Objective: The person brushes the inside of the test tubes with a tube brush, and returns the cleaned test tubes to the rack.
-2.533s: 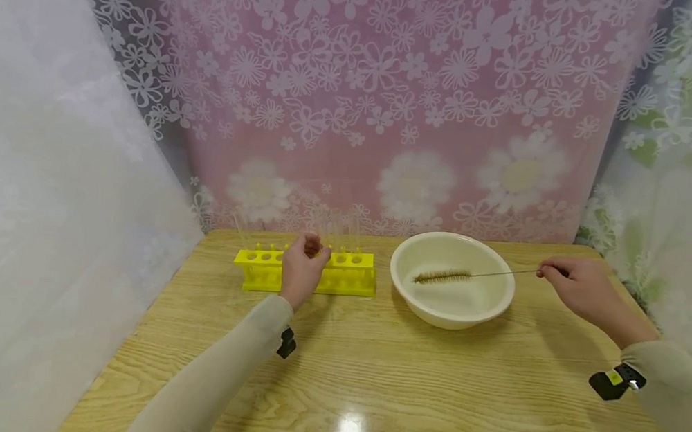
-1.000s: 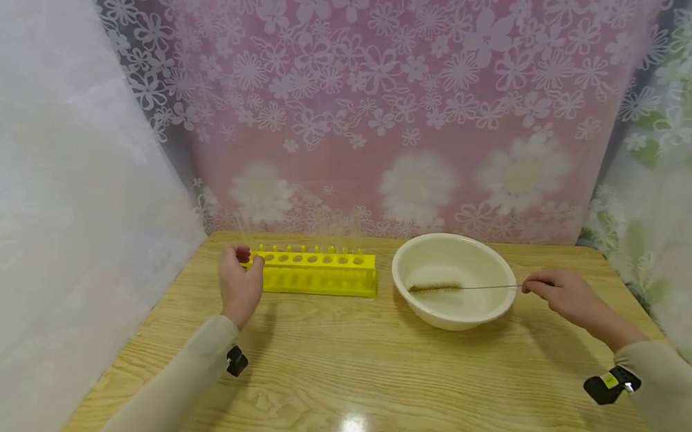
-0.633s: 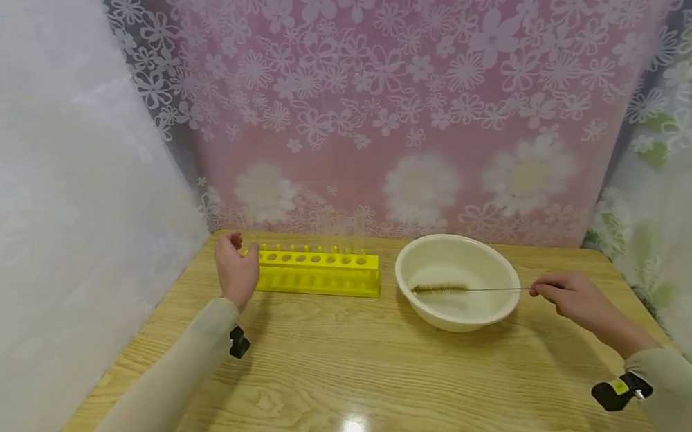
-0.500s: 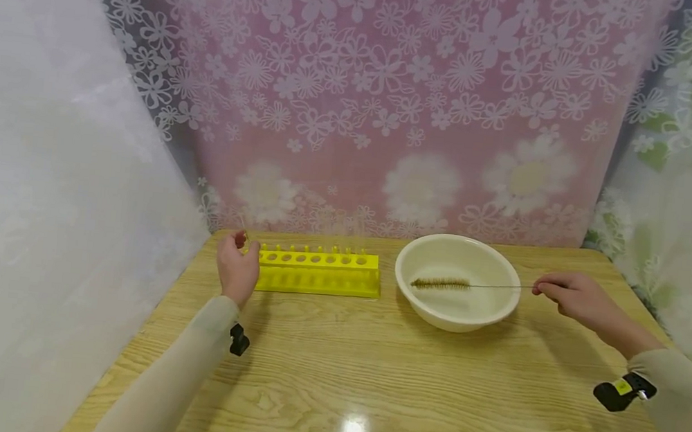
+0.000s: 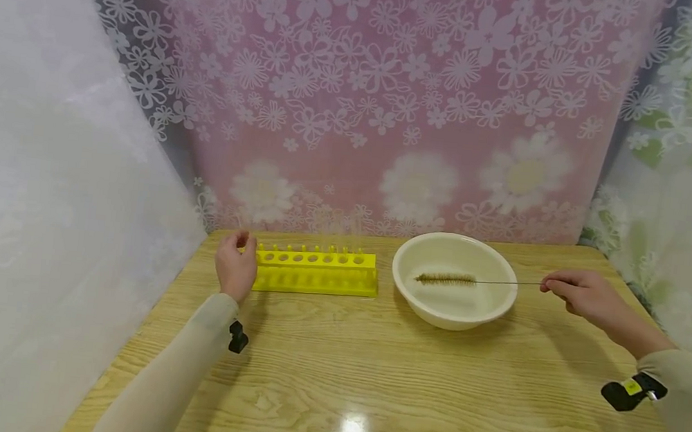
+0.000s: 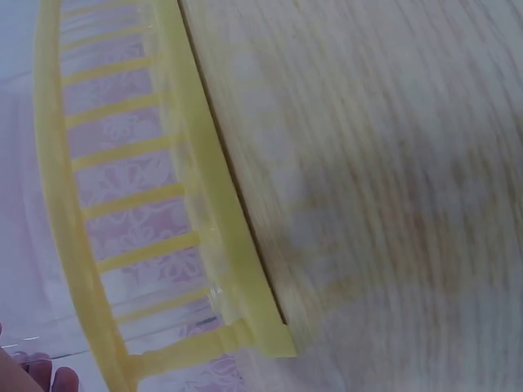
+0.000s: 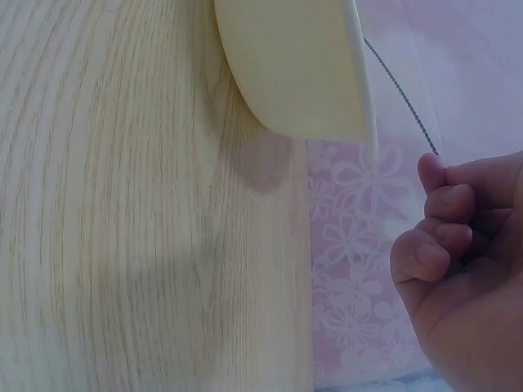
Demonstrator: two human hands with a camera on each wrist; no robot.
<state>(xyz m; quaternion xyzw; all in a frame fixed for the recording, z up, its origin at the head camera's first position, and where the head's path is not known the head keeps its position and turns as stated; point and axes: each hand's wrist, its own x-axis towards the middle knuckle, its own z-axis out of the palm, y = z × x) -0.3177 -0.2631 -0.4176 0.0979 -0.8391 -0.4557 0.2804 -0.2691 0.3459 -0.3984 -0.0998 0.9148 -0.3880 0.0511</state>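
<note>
My left hand (image 5: 236, 266) is at the left end of a yellow test tube rack (image 5: 317, 260), pinching a clear glass test tube that stands in the end hole. In the left wrist view, the tube's faint outline (image 6: 61, 354) runs from the rack to the fingertips (image 6: 65, 380). With thumb and index finger, my right hand (image 5: 582, 293) grips the thin twisted-wire handle (image 7: 400, 88) of a test tube brush. The brush's brown bristles (image 5: 446, 279) lie over the white basin (image 5: 450, 316), and the handle crosses its right rim.
Several clear test tubes (image 5: 341, 233) stand toward the right side of the rack, faint against the backdrop. Rack and basin sit near the back edge of the wooden table (image 5: 332, 361). Floral curtains (image 5: 394, 109) enclose the back and sides.
My left hand has moved left from the rack's middle to its left end, and its fingers have closed on the tube there. My right hand and the brush have shifted slightly, lately rightward.
</note>
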